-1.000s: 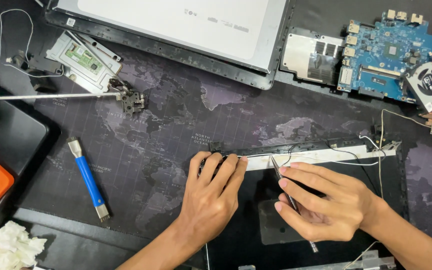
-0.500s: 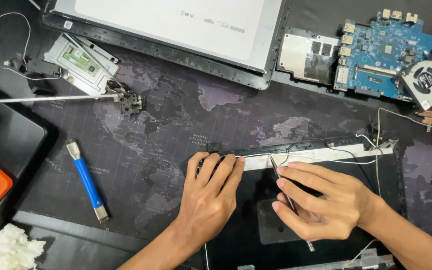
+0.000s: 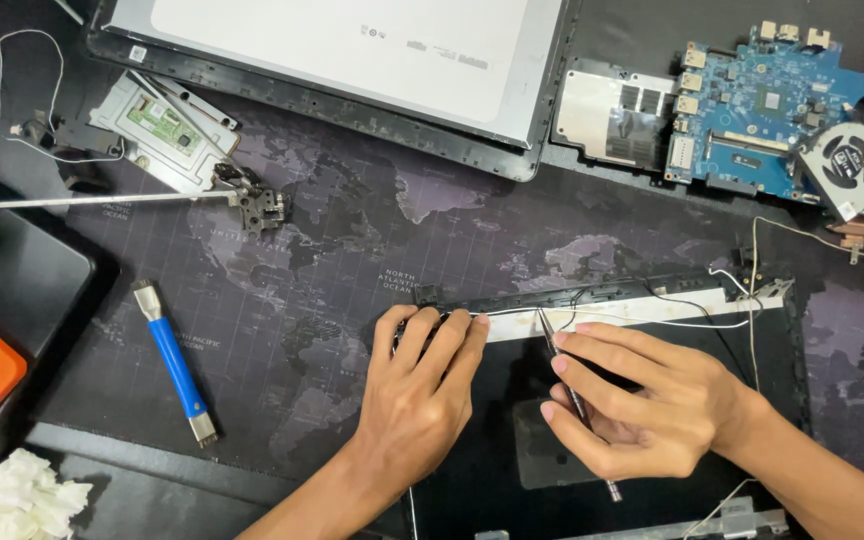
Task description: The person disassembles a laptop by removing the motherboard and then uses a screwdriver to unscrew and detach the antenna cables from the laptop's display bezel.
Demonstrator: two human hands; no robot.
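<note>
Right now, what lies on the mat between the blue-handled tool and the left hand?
Nothing: in the head view, only bare dark map-printed mat separates the blue-handled tool from the left hand.

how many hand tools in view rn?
2. A blue-handled tool lies on the mat, left of the left hand. Tweezers are held in the right hand, tips at the black lid's top edge. More may lie out of frame.
</note>
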